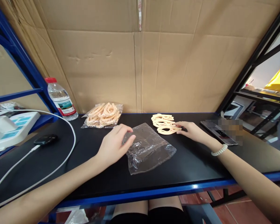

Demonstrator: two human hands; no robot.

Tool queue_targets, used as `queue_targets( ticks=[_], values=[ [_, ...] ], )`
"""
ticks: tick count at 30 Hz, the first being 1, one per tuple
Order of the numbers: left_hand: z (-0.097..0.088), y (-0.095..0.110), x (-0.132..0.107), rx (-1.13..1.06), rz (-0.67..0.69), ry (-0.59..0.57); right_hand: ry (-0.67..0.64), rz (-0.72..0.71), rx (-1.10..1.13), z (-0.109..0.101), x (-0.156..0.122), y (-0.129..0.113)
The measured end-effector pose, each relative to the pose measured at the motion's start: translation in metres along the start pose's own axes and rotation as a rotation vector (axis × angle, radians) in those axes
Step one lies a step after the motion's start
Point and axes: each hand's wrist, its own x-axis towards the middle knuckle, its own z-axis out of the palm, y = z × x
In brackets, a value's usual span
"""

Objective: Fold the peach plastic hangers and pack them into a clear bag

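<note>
My left hand point(115, 143) is open with its fingers curved and its thumb apart, by the left edge of a clear plastic bag point(151, 149). The bag lies flat and crinkled on the black tabletop and looks empty. My right hand point(191, 132) has its thumb and fingers closed round the right end of a cream-coloured looped bundle point(167, 129). Several such bundles point(162, 118) lie together, overlapping, behind the bag. At the back left sits a filled clear bag point(102, 115) with similar looped bundles inside. What the loops are made of cannot be made out.
A water bottle point(62, 101) with a red cap stands at the back left. Nearby are a white power strip point(25, 124), a black device point(46, 140) and a white cable point(71, 149). A phone point(218, 132) lies at right. Cardboard point(177, 68) walls the back; blue edging point(154, 195) borders the front.
</note>
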Motion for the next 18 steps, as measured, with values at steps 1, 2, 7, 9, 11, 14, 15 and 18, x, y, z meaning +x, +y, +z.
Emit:
queue_targets(
  ticks=[1, 2, 7, 9, 11, 14, 15, 18],
  values=[
    [0.000, 0.009, -0.001, 0.001, 0.042, -0.035, 0.002, -0.009, 0.006, 0.001, -0.001, -0.001],
    [0.000, 0.017, -0.001, 0.000, 0.086, -0.077, 0.004, -0.009, 0.018, 0.002, -0.002, -0.001],
    [0.008, 0.037, -0.002, -0.086, 0.150, -0.211, -0.002, 0.077, 0.122, 0.004, -0.007, -0.002],
    [0.012, 0.035, -0.003, -0.131, 0.131, -0.200, 0.002, 0.102, 0.142, 0.005, -0.007, -0.001],
    [0.015, 0.030, -0.006, -0.166, 0.099, -0.185, 0.007, 0.107, 0.155, 0.005, -0.006, 0.000],
    [0.017, 0.024, -0.010, -0.201, 0.073, -0.159, 0.007, 0.119, 0.175, 0.007, -0.003, 0.002],
    [0.017, 0.023, -0.011, -0.210, 0.071, -0.149, 0.004, 0.126, 0.180, 0.007, -0.002, 0.003],
    [0.015, 0.023, -0.015, -0.246, 0.076, -0.129, -0.009, 0.156, 0.193, 0.009, 0.000, 0.005]
  ],
)
